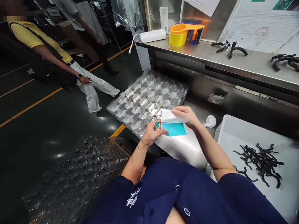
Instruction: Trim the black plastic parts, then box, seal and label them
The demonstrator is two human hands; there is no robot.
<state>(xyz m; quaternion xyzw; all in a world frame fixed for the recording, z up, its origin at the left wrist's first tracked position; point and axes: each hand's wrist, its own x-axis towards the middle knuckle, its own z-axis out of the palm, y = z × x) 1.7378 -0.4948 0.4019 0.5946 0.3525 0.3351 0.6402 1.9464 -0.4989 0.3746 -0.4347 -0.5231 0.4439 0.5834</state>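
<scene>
1. The left hand is curled nearly closed, thumb on top, gripping the near-left corner of a small pad; a bit of printed packet shows under its fingers, too hidden to name.
2. The right hand is partly open, fingertips pinching the pad's white top sheet at its far edge and holding it folded back; a blue sheet lies bared beneath.
3. The pad sits at the middle of the view, held just above the steel bench, at 5 o'clock from a clear plastic tray with many small pockets; one tray, though it may be a stack; I cannot tell.
4. At 4 o'clock from the hands, one white bin holds a tangled heap of black plastic pieces; too tangled to count.
5. At 12 o'clock on the upper shelf: one orange-and-yellow tape dispenser, one white box; toward 2 o'clock, two groups of black pieces.
6. Two crumpled white scraps: one just beside the right wrist, one farther back.
7. At 10 o'clock, a person in a yellow shirt stands on the dark floor.
</scene>
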